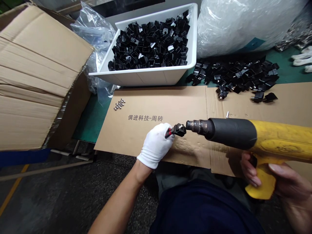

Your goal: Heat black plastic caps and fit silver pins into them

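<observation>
My left hand [158, 143], in a white glove, is closed on a small black plastic part [179, 130]. A short red and dark piece [168, 132] shows between the fingers and the part; I cannot make out whether it is a tool's jaw or belongs to the part. Bare and wrapped around its handle, my right hand [273, 177] grips a yellow heat gun [280, 138]. The gun's stepped metal nozzle [198, 126] points left, its tip very close to the black part. Both are held above a cardboard sheet [136, 139] with printed characters.
A white bin [146, 76] full of black plastic parts stands at the back. Right of it lies a loose pile of black parts [243, 76]. Several small metal pins [119, 104] rest on the cardboard. A carton [41, 81] stands left, a plastic-wrapped bundle [243, 26] at back right.
</observation>
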A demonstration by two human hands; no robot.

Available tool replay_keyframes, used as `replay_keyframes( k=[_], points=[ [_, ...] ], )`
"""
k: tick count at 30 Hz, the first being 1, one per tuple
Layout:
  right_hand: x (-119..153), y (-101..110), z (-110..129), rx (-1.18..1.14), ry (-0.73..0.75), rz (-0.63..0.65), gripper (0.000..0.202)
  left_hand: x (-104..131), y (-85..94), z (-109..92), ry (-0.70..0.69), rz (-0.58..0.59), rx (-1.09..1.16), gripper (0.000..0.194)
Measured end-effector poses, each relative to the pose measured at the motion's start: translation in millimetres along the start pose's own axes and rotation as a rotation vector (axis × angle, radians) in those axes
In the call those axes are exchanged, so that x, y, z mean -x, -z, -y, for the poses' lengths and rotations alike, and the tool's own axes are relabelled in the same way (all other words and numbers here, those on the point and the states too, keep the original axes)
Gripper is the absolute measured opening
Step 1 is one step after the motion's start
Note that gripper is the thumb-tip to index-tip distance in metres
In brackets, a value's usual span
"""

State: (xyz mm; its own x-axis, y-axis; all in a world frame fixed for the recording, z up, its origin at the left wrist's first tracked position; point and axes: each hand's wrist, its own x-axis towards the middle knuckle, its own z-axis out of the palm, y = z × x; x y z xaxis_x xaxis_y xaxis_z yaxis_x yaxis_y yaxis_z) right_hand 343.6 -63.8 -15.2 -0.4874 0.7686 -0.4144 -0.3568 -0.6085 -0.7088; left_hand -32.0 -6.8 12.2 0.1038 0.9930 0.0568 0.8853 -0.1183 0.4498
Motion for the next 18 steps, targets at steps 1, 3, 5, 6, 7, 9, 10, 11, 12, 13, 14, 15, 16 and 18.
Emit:
replay_keyframes(
  k=[1,3,5,6,7,9,10,11,12,13,14,15,16,18],
  points=[
    [0.1,0.0,-0.4,-0.006,-0.005,0.006,0.040,0.1,0.1,0.1,-0.003,-0.001,-0.005,0.013],
    [-0.5,-2.6,-0.8,-0.022,0.004,-0.010,0.037,0.1,0.3,0.3,-0.005,0.000,-0.011,0.014],
    [-1.6,-6.7,-0.7,-0.039,0.022,-0.029,0.036,0.0,0.4,0.5,-0.002,0.006,-0.012,0.015],
    [-2.1,-8.4,-0.7,-0.048,0.028,-0.039,0.036,0.0,0.4,0.7,-0.001,0.010,-0.012,0.015],
    [-2.5,-9.6,-0.7,-0.054,0.031,-0.040,0.037,0.0,0.4,0.8,0.000,0.013,-0.012,0.015],
    [-3.0,-10.2,-0.7,-0.048,0.027,-0.024,0.037,0.2,0.4,1.1,-0.001,0.017,-0.009,0.015],
    [-3.2,-9.8,-0.7,-0.041,0.032,-0.019,0.037,0.3,0.5,1.2,-0.001,0.020,-0.006,0.015],
    [-3.4,-9.2,-0.8,-0.034,0.039,-0.011,0.037,0.4,0.6,1.2,-0.001,0.024,-0.002,0.015],
    [-3.7,-8.4,-0.9,-0.028,0.046,-0.002,0.036,0.5,0.7,1.1,0.000,0.026,0.000,0.015],
    [-4.0,-7.6,-1.0,-0.025,0.051,0.005,0.036,0.7,0.8,1.0,0.001,0.027,0.000,0.015],
    [-4.3,-6.8,-1.3,-0.026,0.052,0.010,0.037,0.7,0.9,0.8,0.003,0.027,0.000,0.016],
    [-4.5,-6.1,-1.6,-0.026,0.051,0.016,0.037,0.8,1.0,0.6,0.005,0.026,0.000,0.016],
    [-4.7,-5.5,-2.0,-0.027,0.051,0.020,0.037,0.8,1.1,0.4,0.005,0.023,0.000,0.016],
    [-4.8,-4.5,-2.9,-0.031,0.052,0.025,0.037,0.7,1.1,0.2,0.004,0.019,-0.001,0.017]
  ],
)
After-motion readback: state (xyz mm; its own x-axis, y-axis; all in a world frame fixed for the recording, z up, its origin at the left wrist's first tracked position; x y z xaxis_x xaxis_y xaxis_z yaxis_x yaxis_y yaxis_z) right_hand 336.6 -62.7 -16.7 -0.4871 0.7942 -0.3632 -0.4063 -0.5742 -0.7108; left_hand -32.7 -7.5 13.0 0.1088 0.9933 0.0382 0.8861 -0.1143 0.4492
